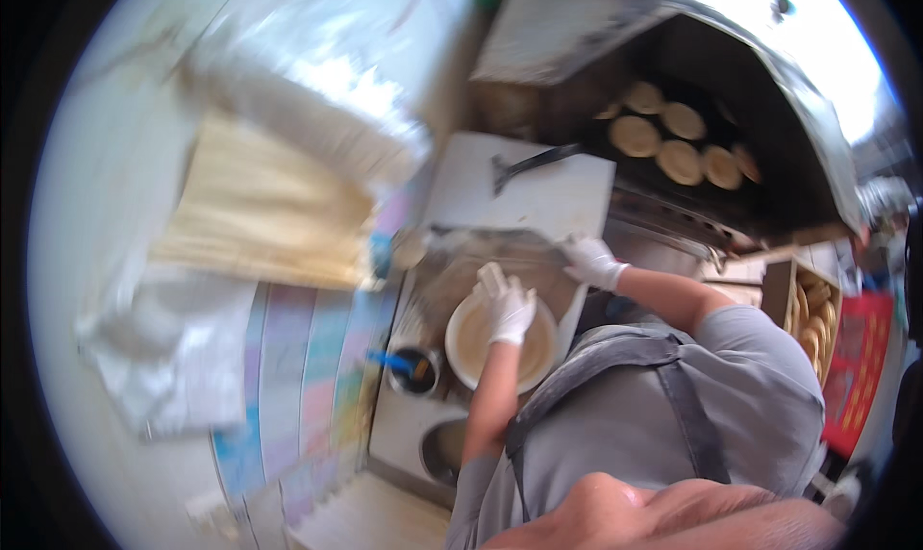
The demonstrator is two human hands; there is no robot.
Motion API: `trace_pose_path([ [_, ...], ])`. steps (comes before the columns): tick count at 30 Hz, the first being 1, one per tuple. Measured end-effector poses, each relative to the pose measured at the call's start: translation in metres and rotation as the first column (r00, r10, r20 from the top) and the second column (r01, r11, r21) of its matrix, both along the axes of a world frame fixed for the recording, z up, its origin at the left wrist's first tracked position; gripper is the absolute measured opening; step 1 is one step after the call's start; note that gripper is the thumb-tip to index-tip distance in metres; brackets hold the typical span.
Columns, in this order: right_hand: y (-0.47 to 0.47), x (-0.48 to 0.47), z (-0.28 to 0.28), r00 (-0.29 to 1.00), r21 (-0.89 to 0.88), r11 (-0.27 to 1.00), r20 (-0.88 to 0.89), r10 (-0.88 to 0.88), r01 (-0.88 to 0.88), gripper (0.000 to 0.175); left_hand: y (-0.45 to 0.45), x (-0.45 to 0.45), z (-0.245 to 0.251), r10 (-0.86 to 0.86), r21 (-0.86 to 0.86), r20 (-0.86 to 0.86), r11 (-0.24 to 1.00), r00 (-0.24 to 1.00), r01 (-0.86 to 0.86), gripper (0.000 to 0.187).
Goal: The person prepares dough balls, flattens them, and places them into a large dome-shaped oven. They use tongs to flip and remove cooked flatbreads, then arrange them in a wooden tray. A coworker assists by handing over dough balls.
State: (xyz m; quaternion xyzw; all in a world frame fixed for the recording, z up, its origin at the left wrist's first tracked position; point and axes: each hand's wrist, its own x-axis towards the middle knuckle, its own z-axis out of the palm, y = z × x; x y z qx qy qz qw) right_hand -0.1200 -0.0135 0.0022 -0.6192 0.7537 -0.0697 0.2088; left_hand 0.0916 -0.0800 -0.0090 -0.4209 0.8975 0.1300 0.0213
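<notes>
My left hand, in a white glove, is over a round white bowl with a pale, beige content. A pale strip shows at its fingers; blur hides whether this is dough or the fingers themselves. Beyond the bowl, my gloved right hand reaches to the near edge of a white board, and its fingertips are too blurred to show whether they hold anything. A dark-handled scraper-like tool lies on that board. Left of the bowl stands a metal container with a blue-handled utensil in it.
Several round flatbreads lie on a dark griddle under a metal hood. A crate of bread stands at the right. Another metal vessel is by my left forearm. Pastel wall tiles border the counter.
</notes>
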Motion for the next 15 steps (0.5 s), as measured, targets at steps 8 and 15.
trace_pose_path([
  [8, 0.132, -0.083, 0.002, 0.811, -0.294, 0.778, 0.398, -0.429, 0.555, 0.058, -0.012, -0.002, 0.007, -0.083, 0.019, 0.179, 0.997, 0.980, 0.081, 0.051],
  [15, 0.341, -0.209, -0.033, -0.257, 0.373, 0.022, 0.681, -0.686, 0.928, 0.046, 0.015, -0.099, 0.013, -0.069, 0.063, -0.030, 0.996, 0.997, 0.071, 0.043],
])
